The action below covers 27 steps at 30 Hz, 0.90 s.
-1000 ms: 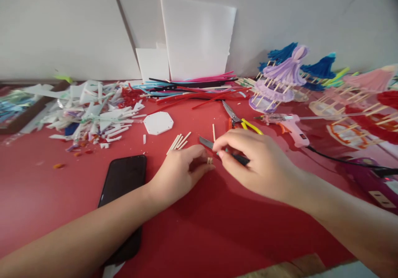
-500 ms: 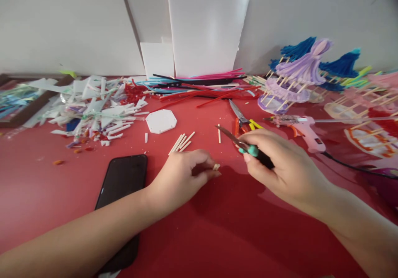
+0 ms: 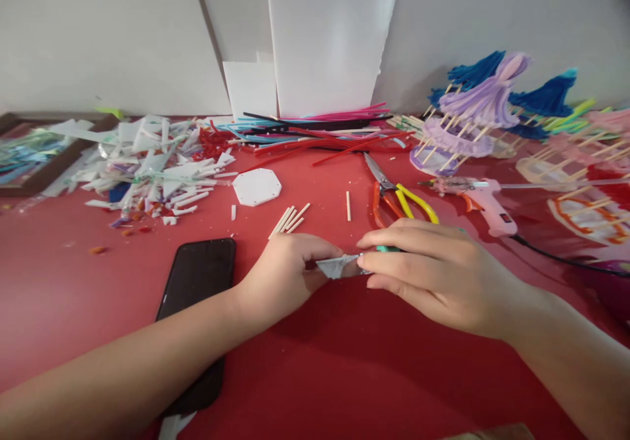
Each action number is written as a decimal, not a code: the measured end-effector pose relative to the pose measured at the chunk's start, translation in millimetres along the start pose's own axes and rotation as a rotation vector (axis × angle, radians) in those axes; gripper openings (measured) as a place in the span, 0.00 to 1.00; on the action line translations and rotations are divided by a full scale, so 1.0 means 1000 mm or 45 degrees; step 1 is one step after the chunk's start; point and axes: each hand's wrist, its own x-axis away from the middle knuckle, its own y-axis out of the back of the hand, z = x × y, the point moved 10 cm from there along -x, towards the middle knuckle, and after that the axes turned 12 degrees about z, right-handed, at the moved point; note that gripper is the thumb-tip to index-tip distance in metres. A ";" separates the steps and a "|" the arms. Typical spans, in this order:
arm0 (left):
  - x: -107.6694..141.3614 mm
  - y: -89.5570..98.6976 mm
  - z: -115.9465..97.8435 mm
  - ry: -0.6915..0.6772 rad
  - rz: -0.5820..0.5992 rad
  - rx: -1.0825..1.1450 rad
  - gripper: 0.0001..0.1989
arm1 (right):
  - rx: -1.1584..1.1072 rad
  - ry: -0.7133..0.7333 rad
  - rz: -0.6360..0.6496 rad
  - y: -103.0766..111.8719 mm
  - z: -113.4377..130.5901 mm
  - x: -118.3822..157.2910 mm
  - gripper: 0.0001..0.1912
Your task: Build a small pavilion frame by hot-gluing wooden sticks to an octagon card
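Observation:
Both hands meet above the middle of the red table. The closed fingers of my left hand [image 3: 280,279] pinch beside a grey blade [image 3: 337,267]; anything between the fingertips is hidden. My right hand [image 3: 443,272] wraps round the knife, its fingers lying over the blade's near end, and a bit of green handle [image 3: 388,249] shows behind them. Several short wooden sticks [image 3: 289,219] lie just beyond my left hand, with a single stick [image 3: 348,206] further right. A white octagonal plate [image 3: 256,186] with small holes rests behind them.
A black phone [image 3: 199,276] lies under my left forearm. Scissors [image 3: 378,171] with red and yellow handles and a pink glue gun [image 3: 495,207] are beyond my right hand. White scraps [image 3: 147,164] pile up at left; carousel-like models [image 3: 455,141] stand at right.
My right hand has moved left and turned, bringing the knife to my left hand's fingertips. The small stick ends at those fingertips no longer show. The yellow handles are now uncovered.

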 end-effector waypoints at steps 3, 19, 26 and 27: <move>-0.001 -0.004 0.002 0.018 0.042 0.068 0.09 | 0.026 0.058 -0.019 0.002 0.004 0.001 0.08; -0.002 -0.004 0.000 0.026 0.049 0.038 0.07 | -0.044 0.091 0.006 -0.002 0.006 0.000 0.08; -0.002 -0.003 -0.002 0.016 0.025 0.030 0.06 | -0.080 0.073 0.006 -0.001 0.004 0.000 0.08; -0.002 -0.003 -0.002 0.013 0.023 0.039 0.06 | -0.082 0.067 0.012 -0.002 0.003 0.000 0.08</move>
